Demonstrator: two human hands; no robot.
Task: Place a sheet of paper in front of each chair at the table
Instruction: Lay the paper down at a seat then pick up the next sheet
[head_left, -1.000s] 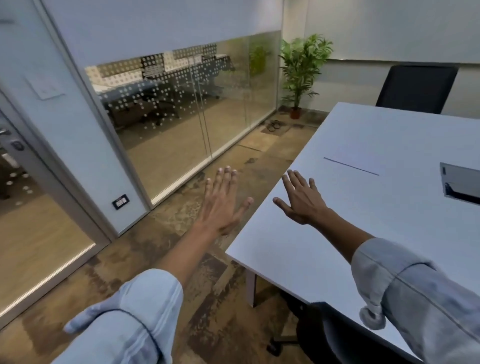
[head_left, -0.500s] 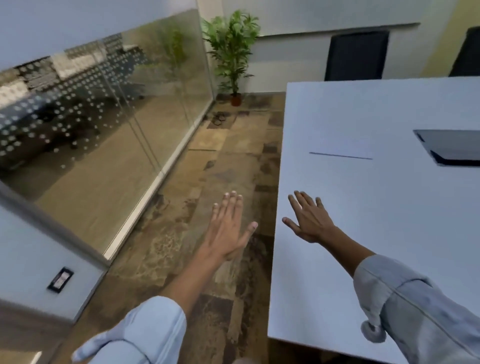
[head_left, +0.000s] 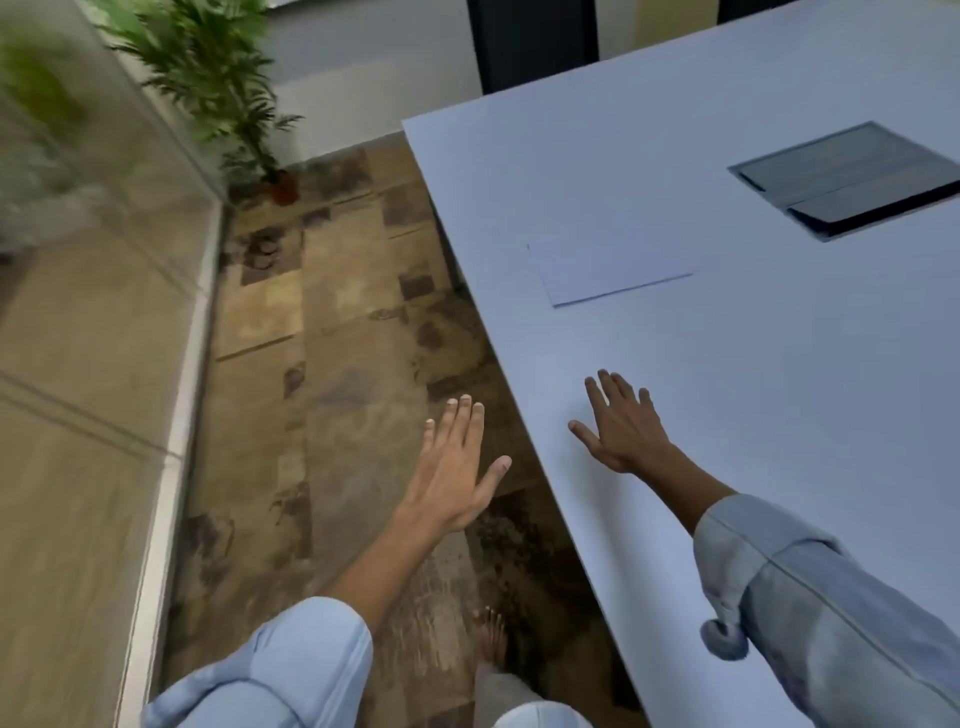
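Note:
A white sheet of paper (head_left: 608, 267) lies flat on the white table (head_left: 779, 389), near its left edge. My right hand (head_left: 621, 423) hovers over the table short of the sheet, fingers spread, holding nothing. My left hand (head_left: 452, 467) is stretched out over the floor beside the table's edge, open and empty. A dark chair back (head_left: 532, 44) stands at the table's far end.
A grey cable box lid (head_left: 852, 176) is set into the tabletop at the right. A potted plant (head_left: 218, 88) stands in the far corner by the glass wall (head_left: 78, 260). Patterned carpet (head_left: 343, 364) runs between glass and table. My bare foot (head_left: 491, 639) is below.
The view has swung down and right and moved forward along the table. The sheet now looks nearer and larger. Both hands stay open and empty.

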